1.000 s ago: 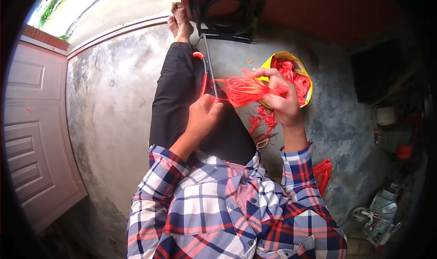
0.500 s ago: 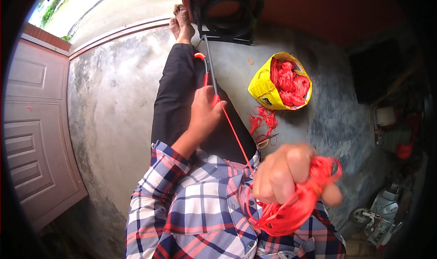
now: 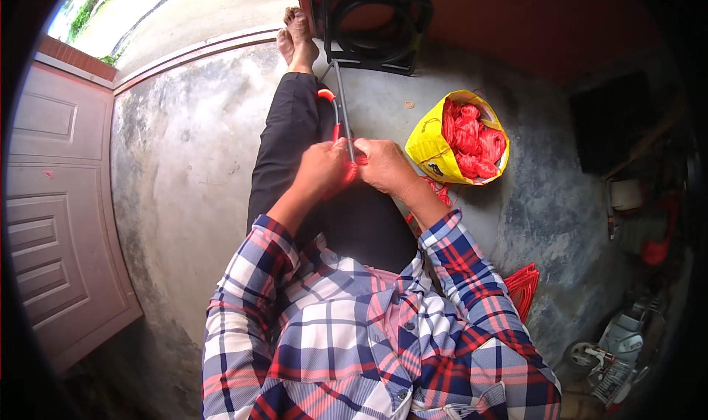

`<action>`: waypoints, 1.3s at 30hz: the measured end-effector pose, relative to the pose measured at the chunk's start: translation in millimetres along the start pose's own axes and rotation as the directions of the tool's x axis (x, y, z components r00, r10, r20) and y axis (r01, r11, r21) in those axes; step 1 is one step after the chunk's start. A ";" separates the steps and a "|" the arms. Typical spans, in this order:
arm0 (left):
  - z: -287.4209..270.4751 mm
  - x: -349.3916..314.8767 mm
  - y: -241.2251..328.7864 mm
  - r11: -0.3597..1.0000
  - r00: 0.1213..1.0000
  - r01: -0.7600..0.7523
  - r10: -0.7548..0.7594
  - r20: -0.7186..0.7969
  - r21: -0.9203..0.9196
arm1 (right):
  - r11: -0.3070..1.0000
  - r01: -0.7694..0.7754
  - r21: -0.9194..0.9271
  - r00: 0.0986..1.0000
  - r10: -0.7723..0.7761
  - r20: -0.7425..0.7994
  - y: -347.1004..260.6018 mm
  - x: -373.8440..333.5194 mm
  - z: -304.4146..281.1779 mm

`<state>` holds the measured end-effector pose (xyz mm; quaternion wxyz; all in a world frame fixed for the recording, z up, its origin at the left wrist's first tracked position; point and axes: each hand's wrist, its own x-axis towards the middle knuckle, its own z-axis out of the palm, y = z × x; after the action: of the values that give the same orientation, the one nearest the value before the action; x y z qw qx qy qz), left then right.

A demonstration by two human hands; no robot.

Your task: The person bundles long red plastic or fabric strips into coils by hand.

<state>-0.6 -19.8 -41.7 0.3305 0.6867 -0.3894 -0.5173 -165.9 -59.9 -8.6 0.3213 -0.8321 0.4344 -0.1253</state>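
A grey metal rod frame (image 3: 344, 109) lies along my black-trousered leg, its curved part (image 3: 326, 94) wrapped in red. My left hand (image 3: 322, 167) is closed at the near end of the frame, where red cord (image 3: 352, 172) is wound. Close against it, the right hand (image 3: 384, 165) has its fingers closed on red cord at the rod. How much cord lies under the right hand is hidden. Beside my right forearm, loose red cord (image 3: 440, 190) shows in part on the floor.
A yellow bag (image 3: 428, 141) full of red cord bundles (image 3: 467, 134) stands at the right. A red bundle (image 3: 522, 290) shows beside my right sleeve. A black folding frame (image 3: 376, 25) leans at the far wall. Left is a panelled door (image 3: 63, 191); a small metal machine (image 3: 623, 339) stands lower right.
My right hand has moved from the lower right, where it held a cord bundle, up to the left hand at the rod. The right forearm now covers the scissors on the floor.
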 end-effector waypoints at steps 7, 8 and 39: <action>-21.9 -34.1 69.1 0.869 1.000 0.005 -0.010 -0.007 -0.494 | 0.886 0.258 0.386 0.933 -0.123 -0.339 -12.0 -6.3 -9.2; -19.0 -37.1 74.8 0.869 1.000 0.005 -0.009 -0.006 -0.494 | 0.906 0.375 0.199 0.883 -0.283 -0.374 -12.8 -6.0 -10.4; 13.3 -107.3 65.0 0.696 0.929 -0.203 0.359 0.089 -0.688 | 0.009 -0.368 0.930 0.929 -0.035 0.368 -20.3 -85.5 -22.8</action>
<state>-43.4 42.5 59.4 0.5852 0.3934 -0.3126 -0.6364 -214.4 7.6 27.9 0.8787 -0.3219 0.2681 -0.2292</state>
